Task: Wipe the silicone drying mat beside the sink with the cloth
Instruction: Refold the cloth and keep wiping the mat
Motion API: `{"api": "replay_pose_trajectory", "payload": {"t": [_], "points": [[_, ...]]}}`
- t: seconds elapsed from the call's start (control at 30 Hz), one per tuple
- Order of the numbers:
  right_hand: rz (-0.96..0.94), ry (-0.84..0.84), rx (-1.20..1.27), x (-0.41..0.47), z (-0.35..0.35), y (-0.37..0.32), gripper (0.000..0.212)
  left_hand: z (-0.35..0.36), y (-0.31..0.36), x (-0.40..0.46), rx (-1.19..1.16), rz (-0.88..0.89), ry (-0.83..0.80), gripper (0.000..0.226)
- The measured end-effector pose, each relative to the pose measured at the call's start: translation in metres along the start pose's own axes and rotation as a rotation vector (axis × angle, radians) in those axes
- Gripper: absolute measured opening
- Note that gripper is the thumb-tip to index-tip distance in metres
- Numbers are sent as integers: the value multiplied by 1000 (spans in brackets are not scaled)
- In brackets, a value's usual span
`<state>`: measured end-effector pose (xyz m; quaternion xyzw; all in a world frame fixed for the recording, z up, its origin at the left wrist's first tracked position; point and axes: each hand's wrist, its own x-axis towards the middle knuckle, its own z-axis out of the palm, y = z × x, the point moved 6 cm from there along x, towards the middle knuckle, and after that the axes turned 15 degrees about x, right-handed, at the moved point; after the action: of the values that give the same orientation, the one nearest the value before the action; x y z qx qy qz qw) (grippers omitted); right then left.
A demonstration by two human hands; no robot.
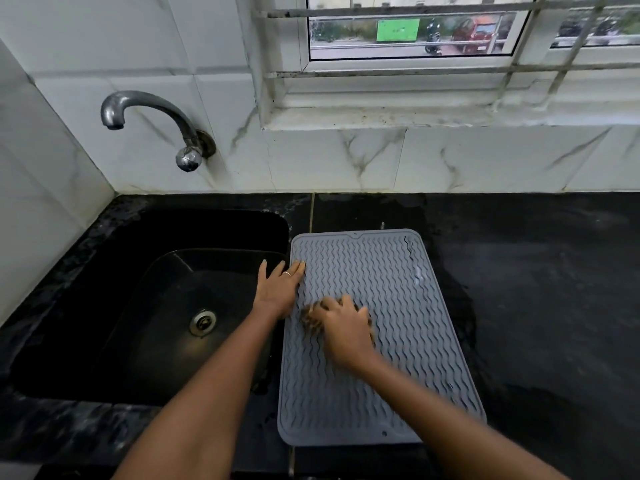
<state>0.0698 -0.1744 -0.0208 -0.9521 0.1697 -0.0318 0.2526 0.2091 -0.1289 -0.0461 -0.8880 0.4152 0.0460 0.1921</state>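
The sink sits at the left of the dark surface. Just right of it, the left hand lies flat and released, pinning the mat's left edge. The grey mat runs lengthwise near to far. The right hand, blurred, presses a bunched cloth at mid-mat; unwiped ridges likely stretch far and right.

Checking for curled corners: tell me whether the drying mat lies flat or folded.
Flat and fully spread. The drying mat shows all four corners down on the countertop; left hand presses its sink-side edge.
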Motion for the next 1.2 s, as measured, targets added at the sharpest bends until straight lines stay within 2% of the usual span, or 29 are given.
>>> {"api": "replay_pose_trajectory", "payload": {"t": [0.13,0.2,0.23,0.3,0.37,0.47,0.57,0.73,0.87,0.97,1.03,1.1,1.2], "points": [[-27,-128,0,-49,11,-11,39,-2,7,-10,6,-20,-4,69],[-23,-212,122,-46,3,-10,30,-1,7,-17,2,-28,0,69],[-30,-212,213,-39,-6,-9,28,0,7,-20,0,-24,-1,68],[-21,-99,308,-18,-25,-2,33,3,8,-27,-3,-25,5,69],[10,-24,271,0,-32,5,42,5,10,-36,-19,-45,17,72],[46,-192,60,4,-13,1,51,11,14,-53,-49,-57,23,71],[-5,-203,-81,-23,0,-11,51,13,14,-66,-53,-38,20,67],[-120,-278,14,-93,6,-20,49,10,17,-78,-12,-36,-19,70],[-113,-349,94,-135,9,-26,46,8,28,-91,-8,-39,-31,75],[-126,-374,128,-145,5,-32,39,9,30,-100,-24,-21,-13,69],[-107,-438,309,-141,-5,-31,31,8,26,-107,-103,-13,19,62],[29,-496,732,-135,-18,-23,33,3,17,-112,-252,-48,86,57],[410,-286,1406,-126,-31,6,40,-10,2,-117,-515,-141,161,45]]}}
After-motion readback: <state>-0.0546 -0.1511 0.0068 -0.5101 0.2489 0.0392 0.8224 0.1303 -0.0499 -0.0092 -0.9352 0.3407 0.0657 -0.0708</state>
